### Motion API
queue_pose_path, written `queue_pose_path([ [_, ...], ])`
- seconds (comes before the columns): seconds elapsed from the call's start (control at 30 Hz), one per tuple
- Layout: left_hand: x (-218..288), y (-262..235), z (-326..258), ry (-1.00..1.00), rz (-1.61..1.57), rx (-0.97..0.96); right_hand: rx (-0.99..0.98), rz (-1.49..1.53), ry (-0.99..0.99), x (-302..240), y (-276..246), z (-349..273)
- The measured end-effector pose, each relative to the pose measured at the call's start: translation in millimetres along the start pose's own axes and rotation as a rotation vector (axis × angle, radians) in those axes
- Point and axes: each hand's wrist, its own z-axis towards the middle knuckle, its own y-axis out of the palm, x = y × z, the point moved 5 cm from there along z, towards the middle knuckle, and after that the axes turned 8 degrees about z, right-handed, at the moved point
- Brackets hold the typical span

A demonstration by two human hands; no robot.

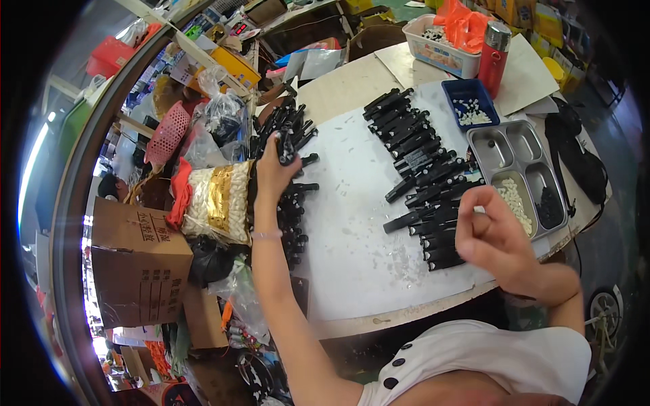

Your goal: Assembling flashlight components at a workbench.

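My left hand [272, 174] is at the left pile of black elongated plastic parts [292, 215], its fingers closed around one black plastic part [287, 145]. The held part's far end blends into the pile behind it. Over the right edge of the table, my right hand [497, 237] is raised with its fingers curled and the thumb close to them. Whatever it may pinch is hidden or too small to name. Just left of it, a long row of similar black parts [413, 145] lies side by side on the white sheet [345, 223].
A steel compartment tray [489, 177] holds small cream pieces [512, 203] and small black pieces [548, 203]. Behind it stand a blue bin [445, 101], a red thermos [493, 64] and a white tub [440, 57]. Bags and a cardboard box [139, 271] crowd the left side.
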Motion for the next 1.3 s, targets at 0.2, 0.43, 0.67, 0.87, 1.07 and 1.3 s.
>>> queue_pose_path([
  [0.2, 137, -20, -115, 0.121, -0.364, -0.074, -0.039, -0.381, -0.138, 99, -32, 16],
  [0.43, 185, 60, -257, -0.494, -1.047, -0.042, -0.147, -0.381, -0.082, 204, -19, 16],
  [0.67, 178, 106, -295, -0.596, -0.933, 0.055, -0.146, -0.623, -0.157, 202, -23, 11],
  [0.87, 196, 85, -292, -0.455, -1.14, -0.084, -0.198, -0.962, -0.309, 181, 6, 4],
  [1.07, 217, 62, -286, -0.468, -1.183, -0.069, -0.103, -1.188, -0.43, 168, -10, -7],
  [1.3, 188, 42, -270, -0.592, -0.837, 0.21, 0.548, -1.459, -0.655, 9, -164, -59],
])
